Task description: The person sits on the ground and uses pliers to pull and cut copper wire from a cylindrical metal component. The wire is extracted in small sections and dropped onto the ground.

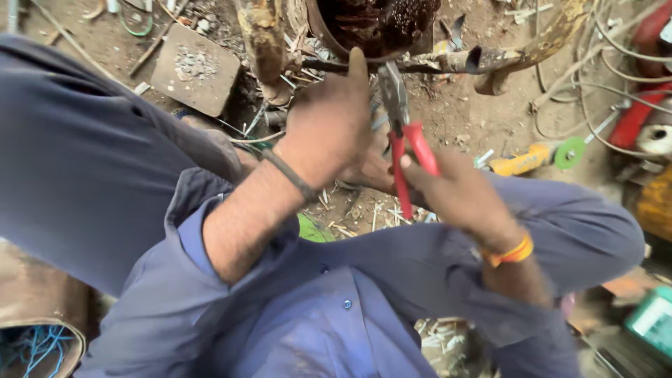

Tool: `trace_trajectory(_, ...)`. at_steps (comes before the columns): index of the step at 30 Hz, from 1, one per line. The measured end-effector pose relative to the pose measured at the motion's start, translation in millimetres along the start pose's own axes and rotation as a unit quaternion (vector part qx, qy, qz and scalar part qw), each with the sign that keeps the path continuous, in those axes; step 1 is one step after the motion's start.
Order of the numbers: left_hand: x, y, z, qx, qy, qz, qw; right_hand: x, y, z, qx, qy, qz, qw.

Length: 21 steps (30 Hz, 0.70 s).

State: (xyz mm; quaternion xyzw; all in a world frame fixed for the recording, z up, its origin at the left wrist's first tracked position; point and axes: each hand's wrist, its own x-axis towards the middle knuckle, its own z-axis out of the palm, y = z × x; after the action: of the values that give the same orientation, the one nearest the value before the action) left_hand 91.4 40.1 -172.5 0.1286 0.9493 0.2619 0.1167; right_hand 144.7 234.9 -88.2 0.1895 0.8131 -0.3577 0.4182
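Pliers [404, 136], red handles, grey jaws pointing up toward a rusty round metal part [378, 24]. Right hand [458, 196]: grip clenched around the red handles. Left hand [329, 126]: just beside the plier jaws, reaching to the metal part; whether its grip grasps anything cannot be told. Dirt floor [483, 119] below, with loose wires [595, 70] and a yellow tool [521, 162].

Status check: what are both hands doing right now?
Right hand gripping red-handled pliers. Left hand up at rusty round part. Scrap wires around; jaw tips hidden.
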Motion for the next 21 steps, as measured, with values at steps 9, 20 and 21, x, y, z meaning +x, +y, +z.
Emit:
trace_trajectory(9, -27.9, 41.0, 41.9, -0.324, 0.037, -0.008, 0.945, 29.7, -109.3, -36.2, -0.09, -0.045, 0.195, 0.976)
trace_trajectory(20, -9.1, 56.0, 6.9, -0.787, -0.181, -0.294, 0.512, 16.7, -167.5, -43.1, -0.438, -0.019, 0.101, 0.893)
trace_trajectory(21, -10.0, 58.3, 7.6, -0.766, -0.174, -0.281, 0.552, 18.1, -170.3, -45.7, -0.477, -0.006, 0.092, 0.874)
